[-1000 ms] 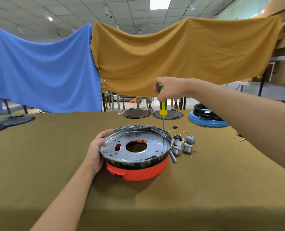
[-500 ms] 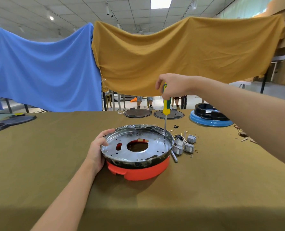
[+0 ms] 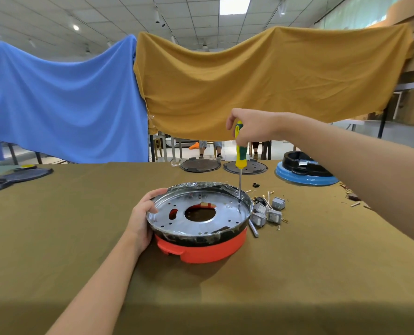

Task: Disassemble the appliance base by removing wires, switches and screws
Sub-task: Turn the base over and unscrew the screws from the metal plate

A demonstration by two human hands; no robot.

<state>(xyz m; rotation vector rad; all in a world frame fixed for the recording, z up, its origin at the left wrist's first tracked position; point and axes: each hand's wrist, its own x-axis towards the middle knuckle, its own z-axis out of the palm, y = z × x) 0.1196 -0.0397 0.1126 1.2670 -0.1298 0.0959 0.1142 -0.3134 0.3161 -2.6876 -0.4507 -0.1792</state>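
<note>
A round appliance base [image 3: 208,249] with an orange plastic shell and a shiny metal plate [image 3: 227,211] on top sits mid-table. My left hand [image 3: 142,217] grips its left rim. My right hand [image 3: 250,128] holds a yellow-green screwdriver [image 3: 239,153] upright by the handle top. Its tip stands on the right side of the metal plate. Removed grey switches [image 3: 267,211] with wire ends lie just right of the base.
Two dark round discs [image 3: 200,164] lie at the table's far edge. A blue and black appliance part [image 3: 305,171] stands far right. Small screws and bits [image 3: 354,200] are scattered at the right. Dark flat parts [image 3: 19,175] lie far left. Blue and mustard cloths hang behind.
The screwdriver stays on the same spot of the plate while my right hand shifts slightly on the handle. My left hand keeps its hold on the rim.
</note>
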